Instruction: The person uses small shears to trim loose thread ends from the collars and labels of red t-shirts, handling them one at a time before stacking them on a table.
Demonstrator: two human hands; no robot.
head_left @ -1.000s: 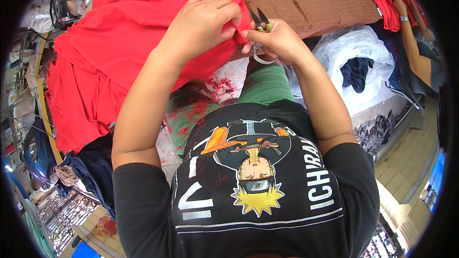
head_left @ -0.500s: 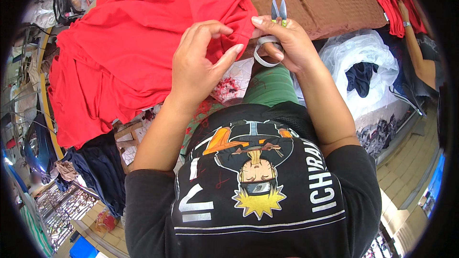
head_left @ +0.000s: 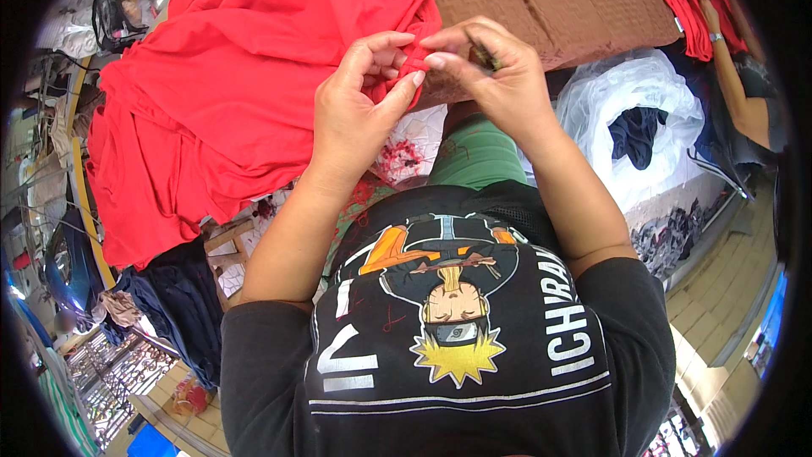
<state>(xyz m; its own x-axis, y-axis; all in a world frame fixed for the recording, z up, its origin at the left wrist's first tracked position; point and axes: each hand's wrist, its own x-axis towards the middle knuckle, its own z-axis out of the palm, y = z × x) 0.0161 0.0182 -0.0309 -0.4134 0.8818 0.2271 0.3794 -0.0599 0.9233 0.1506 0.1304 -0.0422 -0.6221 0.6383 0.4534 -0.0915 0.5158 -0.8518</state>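
Note:
A large red garment [head_left: 228,93] lies bunched over the table, its near edge drawn up between my hands. My left hand [head_left: 359,97] pinches a folded piece of that edge between thumb and fingers. Facing it, my right hand [head_left: 499,76] is closed on the same fold, its thumb and forefinger tips at the cloth. Tucked into the right palm is a pair of thread snips [head_left: 485,57], mostly hidden by the fingers and blurred.
Brown patterned cloth [head_left: 533,0] covers the table to the right. Below it stands a white plastic bag [head_left: 592,118] with dark fabric inside. At far right another person's arm [head_left: 736,89] reaches toward red cloth [head_left: 689,0]. Dark blue cloth [head_left: 182,305] hangs at lower left.
My right hand has turned inward, and the snips' blades no longer point up in view. My left fingers have closed from a spread pose onto the red fold.

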